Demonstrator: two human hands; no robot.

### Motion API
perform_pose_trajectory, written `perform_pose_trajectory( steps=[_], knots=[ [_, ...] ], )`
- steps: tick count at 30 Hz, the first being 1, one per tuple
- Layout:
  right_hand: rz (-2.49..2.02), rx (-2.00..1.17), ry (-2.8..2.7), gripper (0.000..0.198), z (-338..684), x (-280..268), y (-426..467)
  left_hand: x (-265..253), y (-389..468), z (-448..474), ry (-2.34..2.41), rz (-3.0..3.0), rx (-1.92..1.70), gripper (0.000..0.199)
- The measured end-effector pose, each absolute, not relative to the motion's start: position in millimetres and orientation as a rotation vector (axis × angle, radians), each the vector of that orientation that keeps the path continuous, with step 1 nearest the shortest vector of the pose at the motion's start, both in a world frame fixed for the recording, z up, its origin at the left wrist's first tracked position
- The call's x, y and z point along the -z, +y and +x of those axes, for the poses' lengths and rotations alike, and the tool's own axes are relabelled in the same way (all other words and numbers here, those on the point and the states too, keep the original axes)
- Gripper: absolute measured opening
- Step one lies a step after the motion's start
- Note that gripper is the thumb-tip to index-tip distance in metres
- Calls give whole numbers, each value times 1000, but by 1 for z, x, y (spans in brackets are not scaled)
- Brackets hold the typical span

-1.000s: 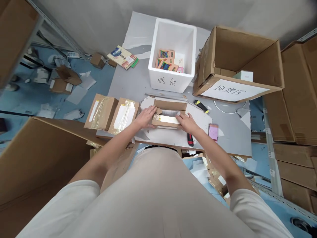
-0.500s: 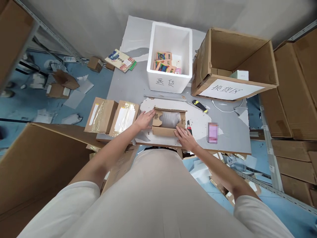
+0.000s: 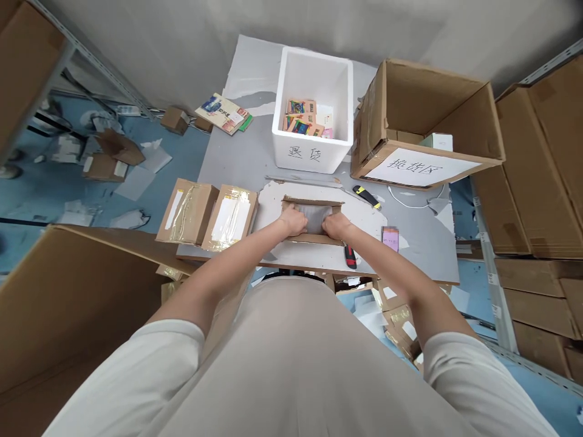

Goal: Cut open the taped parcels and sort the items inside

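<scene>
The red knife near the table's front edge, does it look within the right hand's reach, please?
Probably yes: the red knife lies close to the right hand with nothing seen on top, though that hand is partly in the open box.

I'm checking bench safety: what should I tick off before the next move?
1. Small box open at top: ok.
2. Left hand and right hand at opposite ends of it: ok.
3. Pale contents identifiable: cannot tell.
4. Red-and-black cutter well clear of the box: not ok, beside its near right corner.
5. Its blade retracted: cannot tell.
6. Yellow-and-black cutter apart from both hands: ok.
</scene>
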State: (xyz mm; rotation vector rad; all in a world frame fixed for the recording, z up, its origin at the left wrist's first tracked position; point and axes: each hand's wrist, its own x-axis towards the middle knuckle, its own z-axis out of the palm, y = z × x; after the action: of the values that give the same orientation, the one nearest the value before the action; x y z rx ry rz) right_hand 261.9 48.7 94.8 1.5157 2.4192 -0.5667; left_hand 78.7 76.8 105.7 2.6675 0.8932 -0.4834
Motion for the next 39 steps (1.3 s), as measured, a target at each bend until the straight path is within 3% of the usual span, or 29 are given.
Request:
perform_pose_trajectory(
  steps=[4,9,12,18,23,25,30,34,39],
  knots=[
    [1413,439,2463,26,276,-108,27,-116,70,58,1107,2758,423,48],
    [1613,476,2606,21,311,-100,-15,-120,62,31,1396,2718,400,105],
    [1961,570,2760,27,325,-81,-38,-111,62,26,1330,2693,395,120],
    [2520,785,2721,34,336,-51,-57,-91,59,7,1267,2728,51,127],
    [2647,940,2616,36,333,-49,-55,-84,64,1,874,2781,-66,98],
    [2655,962,2593,35,333,-51,-53,-86,70,6,743,2799,-22,95],
    [2601,912,2600,36,335,-50,-54,-92,82,16,981,2680,250,130],
    [2437,748,2491,33,338,-70,-58,-84,85,14,1101,2463,438,143],
    [2410,336,2487,42,311,-128,-38,-79,83,15,1129,2402,400,151]
  ],
)
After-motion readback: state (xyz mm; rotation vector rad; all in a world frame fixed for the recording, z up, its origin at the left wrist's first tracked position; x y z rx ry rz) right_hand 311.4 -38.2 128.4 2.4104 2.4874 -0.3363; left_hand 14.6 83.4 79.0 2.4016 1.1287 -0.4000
